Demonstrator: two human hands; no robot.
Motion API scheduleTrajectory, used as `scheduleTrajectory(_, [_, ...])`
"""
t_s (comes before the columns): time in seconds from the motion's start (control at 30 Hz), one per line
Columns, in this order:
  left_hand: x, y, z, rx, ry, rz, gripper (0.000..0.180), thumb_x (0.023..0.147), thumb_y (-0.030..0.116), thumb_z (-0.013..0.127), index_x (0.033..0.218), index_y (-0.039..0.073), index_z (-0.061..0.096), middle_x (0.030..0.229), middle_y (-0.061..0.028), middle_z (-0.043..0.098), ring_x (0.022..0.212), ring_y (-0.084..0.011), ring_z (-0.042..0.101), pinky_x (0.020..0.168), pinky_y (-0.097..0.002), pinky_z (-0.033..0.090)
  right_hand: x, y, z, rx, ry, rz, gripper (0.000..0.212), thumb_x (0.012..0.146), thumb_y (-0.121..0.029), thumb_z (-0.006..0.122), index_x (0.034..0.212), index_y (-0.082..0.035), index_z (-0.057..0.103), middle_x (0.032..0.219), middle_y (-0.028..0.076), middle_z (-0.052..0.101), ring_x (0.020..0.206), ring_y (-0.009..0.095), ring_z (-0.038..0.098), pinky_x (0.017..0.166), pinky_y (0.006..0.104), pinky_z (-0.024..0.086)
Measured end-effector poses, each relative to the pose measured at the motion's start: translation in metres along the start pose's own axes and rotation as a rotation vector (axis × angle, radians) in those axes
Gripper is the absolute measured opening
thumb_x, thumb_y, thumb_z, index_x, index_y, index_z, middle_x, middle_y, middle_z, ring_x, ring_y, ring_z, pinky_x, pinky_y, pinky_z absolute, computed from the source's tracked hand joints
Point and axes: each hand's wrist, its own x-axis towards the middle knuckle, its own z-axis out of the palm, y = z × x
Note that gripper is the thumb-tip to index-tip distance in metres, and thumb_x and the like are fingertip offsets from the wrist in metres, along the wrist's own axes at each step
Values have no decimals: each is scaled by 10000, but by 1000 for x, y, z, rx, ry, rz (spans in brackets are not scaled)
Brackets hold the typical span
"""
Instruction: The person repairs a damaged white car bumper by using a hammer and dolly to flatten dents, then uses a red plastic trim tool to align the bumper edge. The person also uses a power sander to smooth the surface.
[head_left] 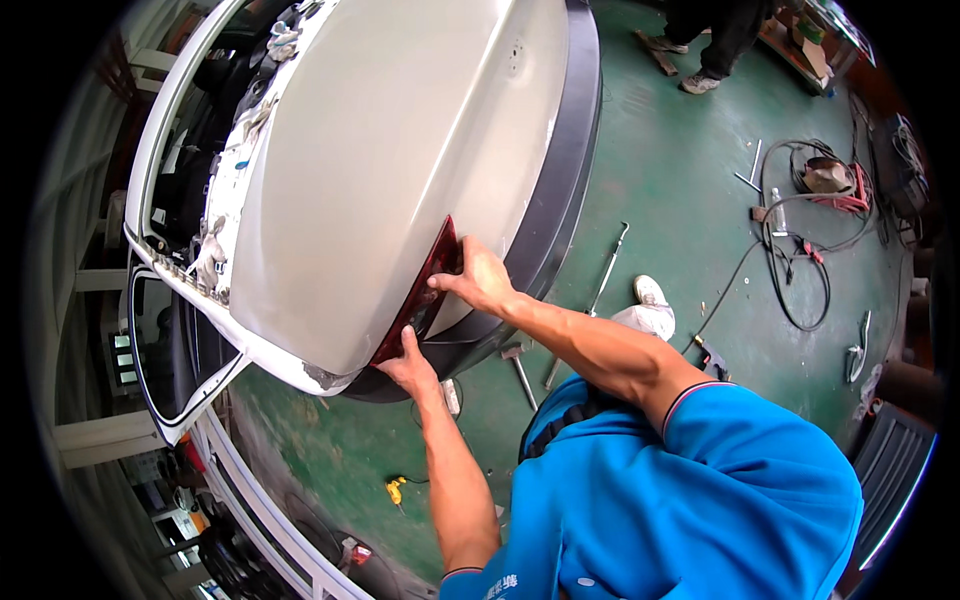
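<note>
A dark red tail light [418, 290] sits at the rear corner of a beige car body [370, 130], just above the black bumper [568, 160]. My left hand [410, 372] grips its lower end, thumb on the face and fingers partly hidden behind the edge. Higher up, my right hand [480, 280] holds the light's outer side, with the thumb pressed on its face. Whether the light is seated in the body or held slightly off it, I cannot tell.
On the green floor lie a long metal rod [610, 265], a hammer [520, 376], a yellow tool [395, 491] and coiled cables [770, 255]. Another person's legs [725, 45] stand at the far right. A car door frame [205, 400] juts out at left.
</note>
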Motion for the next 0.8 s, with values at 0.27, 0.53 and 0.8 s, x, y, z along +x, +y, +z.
scheduleTrajectory(0.27, [-11,14,17,-115,153,-135,841,919,236,804,1428,-188,287,1452,-302,476,1299,-317,550,1103,-425,473,2,4,5,9,27,-69,755,711,-444,880,1165,70,564,1013,257,710,993,412,695,890,477,530])
scheduleTrajectory(0.53, [-24,17,27,341,352,-283,896,886,542,772,1304,-170,424,1224,-325,613,1123,-413,658,959,-466,530,-6,-4,11,-152,-52,-22,592,828,-530,781,1032,11,654,887,196,728,903,381,712,808,482,532])
scheduleTrajectory(0.8, [-26,29,29,259,323,-311,814,910,515,755,1274,-156,475,1222,-317,604,1105,-414,646,954,-491,512,-7,-1,32,-218,-347,-196,528,1041,-494,518,891,-3,642,813,253,692,848,467,676,766,531,517])
